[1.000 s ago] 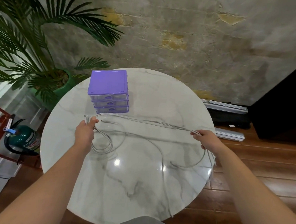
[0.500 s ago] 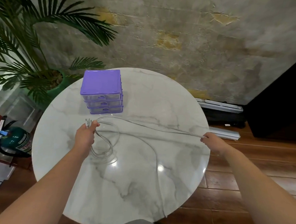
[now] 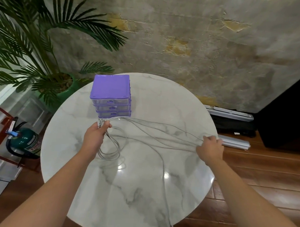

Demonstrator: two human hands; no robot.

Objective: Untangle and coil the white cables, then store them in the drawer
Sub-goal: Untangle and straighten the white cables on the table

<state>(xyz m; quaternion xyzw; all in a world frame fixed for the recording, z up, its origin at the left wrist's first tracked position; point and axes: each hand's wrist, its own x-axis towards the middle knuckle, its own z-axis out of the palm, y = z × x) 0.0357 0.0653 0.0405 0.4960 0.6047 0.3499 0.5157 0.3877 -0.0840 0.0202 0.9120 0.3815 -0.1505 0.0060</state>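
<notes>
2 hands work the cables (image 3: 155, 138) above the table (image 3: 141, 191). One strand trails off the near edge. The right hand (image 3: 210, 148) grips the stretched strands, likely to keep them parted. The left hand (image 3: 95, 137) pinches the plug ends, loops hanging below. Beyond stand the drawers (image 3: 111, 98), all closed.

right hand (image 3: 210, 148) hides its cable (image 3: 155, 136) grip; plugs perhaps blurred.
</notes>
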